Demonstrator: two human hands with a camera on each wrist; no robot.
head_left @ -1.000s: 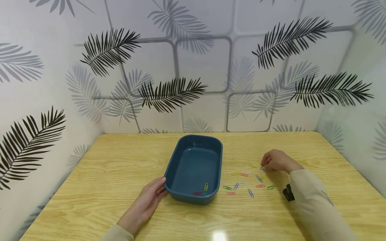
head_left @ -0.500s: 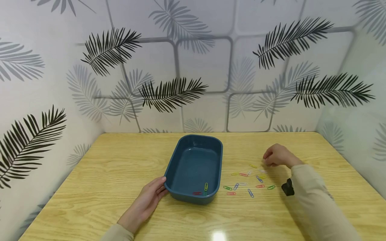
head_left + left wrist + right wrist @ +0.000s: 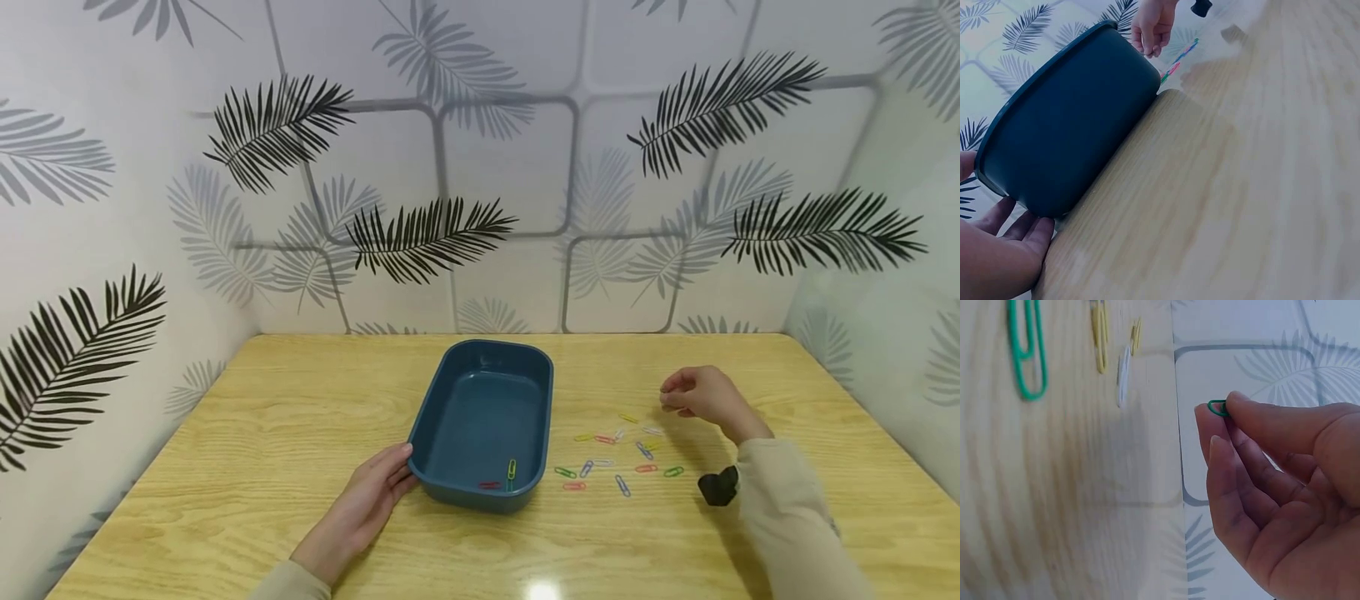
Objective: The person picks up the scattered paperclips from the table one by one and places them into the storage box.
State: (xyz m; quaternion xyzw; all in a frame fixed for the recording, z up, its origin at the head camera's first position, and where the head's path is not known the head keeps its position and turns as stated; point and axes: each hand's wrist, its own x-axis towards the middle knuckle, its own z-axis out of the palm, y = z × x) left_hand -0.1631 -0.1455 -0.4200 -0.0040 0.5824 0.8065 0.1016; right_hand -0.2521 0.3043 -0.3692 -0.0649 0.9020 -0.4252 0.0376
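Observation:
A dark blue plastic basin (image 3: 487, 417) stands on the table, with a yellow paper clip (image 3: 512, 469) and a red paper clip (image 3: 490, 485) near its front end. My left hand (image 3: 372, 496) holds the basin's near left corner, thumb at the rim and fingers against the outer wall in the left wrist view. Raised over the table to the right, my right hand (image 3: 705, 396) pinches a green paper clip (image 3: 1217, 407) between thumb and forefinger. Most of that clip is hidden by the fingertips. Its other fingers are bent loosely below.
Several coloured paper clips lie scattered right of the basin, among them a blue one (image 3: 622, 485), a pink one (image 3: 574, 486) and a green one (image 3: 673, 472). A leaf-patterned wall (image 3: 510, 283) closes off the table's back edge. A black device (image 3: 718, 486) sits at the right wrist.
My right hand has picked the green paper clip up from the scattered clips and moved slightly back and right with it. The left hand and the basin have stayed in place.

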